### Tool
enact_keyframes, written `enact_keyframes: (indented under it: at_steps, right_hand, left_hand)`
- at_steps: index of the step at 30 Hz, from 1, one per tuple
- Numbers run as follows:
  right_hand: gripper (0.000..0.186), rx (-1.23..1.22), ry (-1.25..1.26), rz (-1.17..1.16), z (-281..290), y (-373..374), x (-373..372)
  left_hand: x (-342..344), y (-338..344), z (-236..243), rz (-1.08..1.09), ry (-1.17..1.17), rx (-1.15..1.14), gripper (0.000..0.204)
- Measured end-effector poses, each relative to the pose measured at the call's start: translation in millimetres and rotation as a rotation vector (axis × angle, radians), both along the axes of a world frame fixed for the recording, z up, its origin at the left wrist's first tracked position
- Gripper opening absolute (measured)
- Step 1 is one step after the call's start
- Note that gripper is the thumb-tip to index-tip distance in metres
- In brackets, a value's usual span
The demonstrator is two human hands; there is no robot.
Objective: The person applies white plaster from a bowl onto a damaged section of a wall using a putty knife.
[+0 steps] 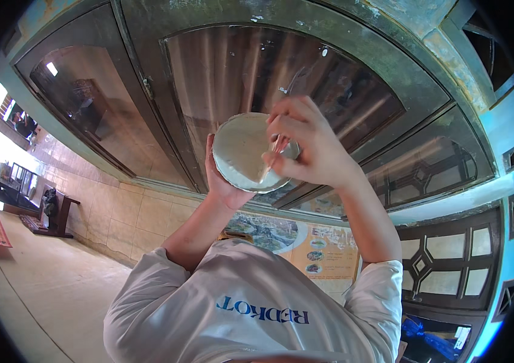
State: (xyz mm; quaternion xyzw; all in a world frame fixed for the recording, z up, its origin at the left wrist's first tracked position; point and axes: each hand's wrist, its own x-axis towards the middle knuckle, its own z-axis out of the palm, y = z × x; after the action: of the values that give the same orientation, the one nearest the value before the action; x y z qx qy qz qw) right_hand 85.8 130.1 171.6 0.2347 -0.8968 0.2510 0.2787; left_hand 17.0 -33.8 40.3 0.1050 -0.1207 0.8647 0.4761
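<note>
A round, whitish bowl with an uneven rim is held up in front of the glass doors. My left hand supports it from beneath and along its left side, the fingers mostly hidden behind it. Over the bowl's right half, my right hand is closed in a pinch, slightly blurred. Between its fingers is a slim, reddish-tan tool that slants down toward the bowl's inner surface; its exact kind is unclear. Pale material coats the bowl's inside, and I cannot tell whether it is liquid or paste.
Dark-framed glass doors stand just beyond the bowl. A printed poster is on the tiled floor or low wall below. At the left stands a small dark wooden bench. A dark lattice door is at the right.
</note>
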Motion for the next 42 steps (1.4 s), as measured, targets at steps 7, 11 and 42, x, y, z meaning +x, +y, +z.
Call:
enact_keyframes:
  at_steps: [7, 11, 42]
  right_hand:
    - [0.03, -0.062, 0.006, -0.005, -9.3, 2.7, 0.4]
    - [0.03, -0.002, 0.028, 0.031, -13.2, 2.1, -2.3]
    - [0.032, -0.079, -0.061, 0.169, -25.1, -2.8, -4.7]
  left_hand:
    - [3.3, 0.7, 0.4, 0.019, 0.027, -0.018, 0.072]
    - [4.2, 1.5, -4.9, -0.005, 0.046, 0.005, 0.072]
    - [17.7, 13.4, 1.1, -0.066, 0.064, 0.015, 0.073]
